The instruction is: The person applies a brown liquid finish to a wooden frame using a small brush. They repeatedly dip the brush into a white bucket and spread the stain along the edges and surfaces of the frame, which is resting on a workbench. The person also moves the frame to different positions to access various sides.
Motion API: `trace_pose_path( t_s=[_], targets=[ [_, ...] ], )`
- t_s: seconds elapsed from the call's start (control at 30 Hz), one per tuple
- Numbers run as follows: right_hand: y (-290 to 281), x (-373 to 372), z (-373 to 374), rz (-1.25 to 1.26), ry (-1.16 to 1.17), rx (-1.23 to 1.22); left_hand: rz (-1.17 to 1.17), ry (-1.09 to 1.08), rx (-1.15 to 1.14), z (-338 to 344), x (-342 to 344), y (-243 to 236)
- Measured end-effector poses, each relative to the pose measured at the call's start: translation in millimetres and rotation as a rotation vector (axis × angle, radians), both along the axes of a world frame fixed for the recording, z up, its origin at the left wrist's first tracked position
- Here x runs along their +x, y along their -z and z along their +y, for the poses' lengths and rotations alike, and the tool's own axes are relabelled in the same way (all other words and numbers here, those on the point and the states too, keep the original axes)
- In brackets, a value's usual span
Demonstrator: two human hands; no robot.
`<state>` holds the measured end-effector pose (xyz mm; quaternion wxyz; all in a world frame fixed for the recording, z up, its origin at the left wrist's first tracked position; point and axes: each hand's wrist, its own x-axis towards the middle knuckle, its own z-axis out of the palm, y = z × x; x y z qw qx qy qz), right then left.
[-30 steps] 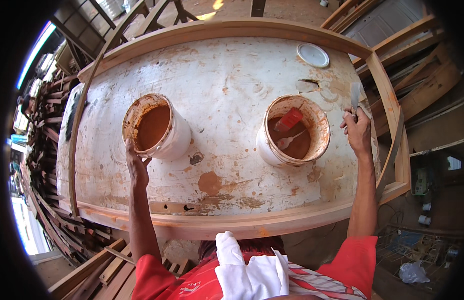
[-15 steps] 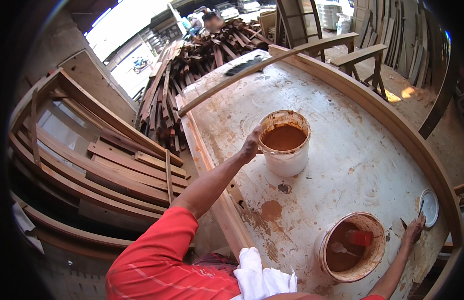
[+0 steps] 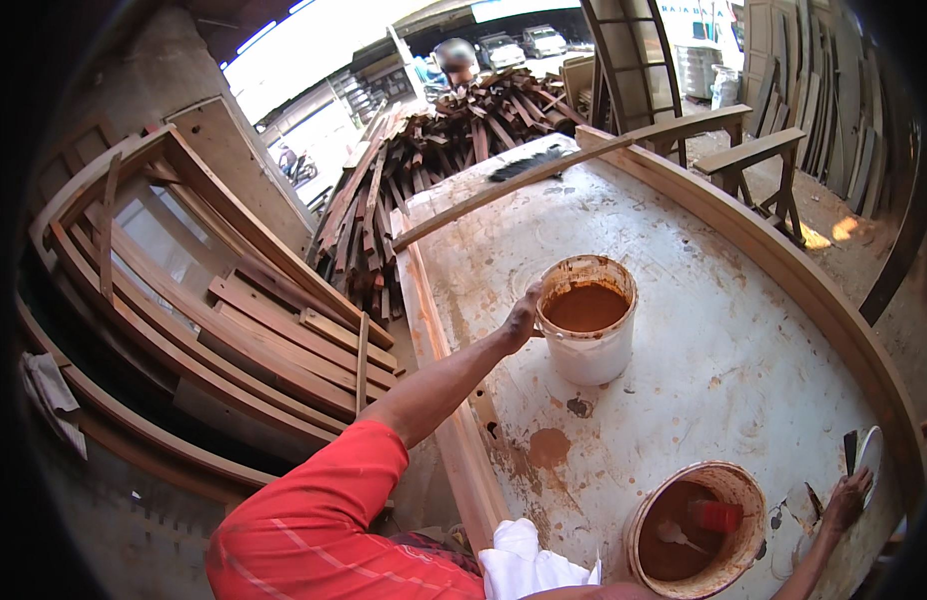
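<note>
A white bucket [image 3: 591, 362] of orange-brown paste stands on the stained white tabletop [image 3: 714, 330]; my left hand [image 3: 522, 322] grips it at the rim on its left side. Down at the right, my right hand [image 3: 850, 498] holds a putty knife [image 3: 850, 450] beside a white lid [image 3: 872, 440], which it partly hides. Closer to me, between my hands, stands a second bucket [image 3: 644, 530] of similar paste, with a red object [image 3: 719, 517] and a pale-handled tool [image 3: 682, 538] inside it.
Wooden beams [image 3: 804, 290] edge the table. Curved wooden frames and planks [image 3: 244, 360] lean at my left. Beyond are a heap of scrap wood [image 3: 464, 130], trestles [image 3: 744, 150], upright boards [image 3: 814, 130], and a person [image 3: 456, 75] by the street with parked cars [image 3: 544, 43].
The view has swung toward the left, showing the wood pile and street. My left hand stays on the bucket; my right hand with the knife has moved over to the lid.
</note>
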<state>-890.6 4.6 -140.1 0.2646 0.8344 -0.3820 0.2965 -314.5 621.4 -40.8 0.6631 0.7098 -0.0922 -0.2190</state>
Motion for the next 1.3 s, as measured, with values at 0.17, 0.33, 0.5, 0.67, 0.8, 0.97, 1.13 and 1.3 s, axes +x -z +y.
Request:
trace_pose_path(
  t_s=[0.17,0.33,0.5,0.67,0.8,0.97,1.13,1.3],
  targets=[
    [-99,-24,44,-0.539,-0.099,0.444,-0.047,0.032,0.015,-15,-16,-27],
    [-151,-54,65,-1.342,-0.049,0.943,-0.12,-0.045,0.017,14,-23,-5],
    [-62,-104,93,-1.589,0.108,1.063,-0.053,0.009,-0.034,-18,-33,-40],
    [-77,-105,145,-1.357,0.234,0.972,-0.145,0.061,-0.119,-18,-16,-18],
    [-186,-80,185,-1.143,-0.1,0.841,-0.2,0.122,-0.083,-8,-12,-21],
    [-321,91,332,-1.12,-0.352,1.012,-0.204,0.282,-0.077,17,-4,-37],
    [-301,301,451,-1.044,-0.52,1.211,-0.464,0.252,-0.112,17,47,-32],
    [-210,405,464,-0.877,-0.4,1.336,-0.376,0.533,-0.201,-20,57,-52]
  ],
)
